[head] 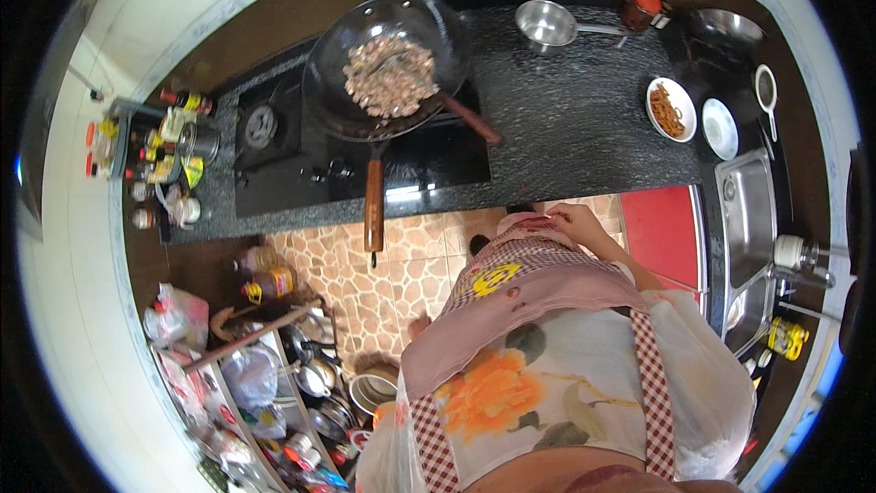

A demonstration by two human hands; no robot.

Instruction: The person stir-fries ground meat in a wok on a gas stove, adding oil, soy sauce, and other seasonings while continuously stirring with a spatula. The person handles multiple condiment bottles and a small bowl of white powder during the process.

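My right hand (567, 220) is at the lower edge of the checked apron (540, 236), with its fingers closed on the cloth. Only a small part of my left hand (417, 326) shows beside the apron's left side; the rest is hidden, so its grip cannot be made out. Ahead, a dark wok (448, 31) sits on the glass-topped gas hob (438, 164), its wooden handle (374, 209) pointing towards me. Chopped, meat-like pieces (390, 92) lie in the wok. A spatula with a brown handle (472, 120) rests in them, leaning over the wok's right rim.
Right of the hob stand a steel saucepan (545, 24), a bowl of brown strips (667, 113), a pale bowl (720, 129) and a sink (746, 219). Seasoning bottles (161, 150) crowd the counter's left end. A packed shelf (253, 363) stands at lower left.
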